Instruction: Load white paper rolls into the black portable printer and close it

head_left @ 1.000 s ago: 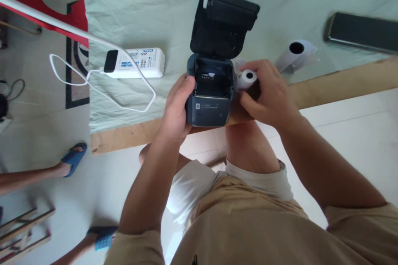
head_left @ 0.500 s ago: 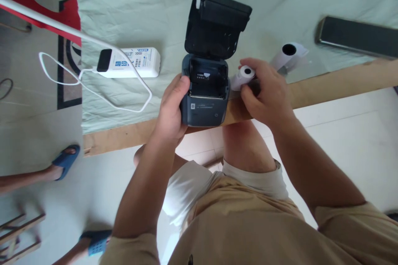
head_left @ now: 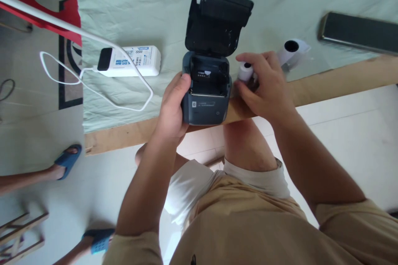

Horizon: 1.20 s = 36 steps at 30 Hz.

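My left hand (head_left: pixel 172 105) grips a dark grey portable printer (head_left: pixel 203 109) by its left side, the thumb lying on the rim. Its black lid (head_left: pixel 214 25) is swung up, and the paper bay inside holds no roll. Just right of the printer, a small white paper roll (head_left: pixel 245 73) sits between the thumb and index finger of my right hand (head_left: pixel 265 83). The roll's dark core hole faces up. Part of the roll is hidden by the fingers. A bigger white roll (head_left: pixel 287 53) with a clear wrapping stands beyond the right hand.
On the green cloth (head_left: pixel 124 0) at left lies a white power bank (head_left: pixel 146 61) with a looping white cable (head_left: pixel 137 70). A black phone-like slab (head_left: pixel 360 33) lies at right. The wooden table edge (head_left: pixel 124 134) runs along the front. Another person's slippered feet (head_left: pixel 69 161) show at left.
The small roll has turned from facing me to standing more upright, and the right-hand fingers have shifted around it. The printer has barely moved.
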Each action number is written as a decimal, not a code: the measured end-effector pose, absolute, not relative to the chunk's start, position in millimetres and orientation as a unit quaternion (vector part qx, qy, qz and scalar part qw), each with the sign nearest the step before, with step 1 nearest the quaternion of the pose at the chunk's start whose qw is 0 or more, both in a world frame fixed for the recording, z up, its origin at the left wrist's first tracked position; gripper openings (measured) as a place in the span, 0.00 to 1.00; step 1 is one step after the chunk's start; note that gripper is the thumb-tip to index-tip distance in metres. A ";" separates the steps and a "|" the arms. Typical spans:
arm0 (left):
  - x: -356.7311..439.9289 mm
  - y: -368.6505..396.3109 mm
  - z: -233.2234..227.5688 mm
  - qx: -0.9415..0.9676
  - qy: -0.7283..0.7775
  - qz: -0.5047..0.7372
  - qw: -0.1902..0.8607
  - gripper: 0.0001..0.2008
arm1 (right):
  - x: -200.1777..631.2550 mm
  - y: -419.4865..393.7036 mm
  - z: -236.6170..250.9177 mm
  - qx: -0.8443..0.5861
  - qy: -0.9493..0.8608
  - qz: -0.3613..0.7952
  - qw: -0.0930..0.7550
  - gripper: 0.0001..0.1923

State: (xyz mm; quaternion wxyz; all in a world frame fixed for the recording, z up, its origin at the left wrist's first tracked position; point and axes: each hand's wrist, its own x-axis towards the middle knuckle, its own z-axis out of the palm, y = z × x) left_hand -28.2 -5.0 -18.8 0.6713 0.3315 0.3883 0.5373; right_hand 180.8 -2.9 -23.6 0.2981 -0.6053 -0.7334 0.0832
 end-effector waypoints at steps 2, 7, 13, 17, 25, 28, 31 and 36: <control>-28.8 -5.0 -19.6 0.332 0.395 0.539 0.666 0.20 | 184.9 -0.6 -26.7 -0.601 -0.727 0.075 0.323 0.26; -29.6 -6.4 -17.7 0.355 0.389 0.535 0.661 0.15 | 186.8 -2.5 -22.7 -0.523 -0.692 0.058 0.494 0.30; -29.1 -7.6 -11.7 0.375 0.387 0.557 0.631 0.08 | 150.8 -4.0 14.9 -0.522 -0.769 0.088 0.358 0.07; -29.5 -7.3 -10.9 0.383 0.407 0.548 0.623 0.11 | 140.0 5.2 21.0 -0.522 -0.800 0.077 0.286 0.09; -28.2 -8.1 -15.3 0.405 0.362 0.568 0.618 0.14 | 141.9 -4.6 -0.1 -0.457 -0.823 0.064 0.331 0.11; -31.6 -5.7 -21.8 0.444 0.356 0.553 0.609 0.14 | 143.9 -8.7 -10.5 -0.405 -0.835 0.068 0.367 0.11; -34.9 -3.2 -26.4 0.475 0.382 0.534 0.586 0.20 | 149.3 -8.1 -19.0 -0.350 -0.824 0.072 0.440 0.09; -33.6 -2.4 -23.7 0.469 0.409 0.522 0.584 0.28 | 155.4 8.5 -17.6 -0.423 -0.718 0.114 0.540 0.18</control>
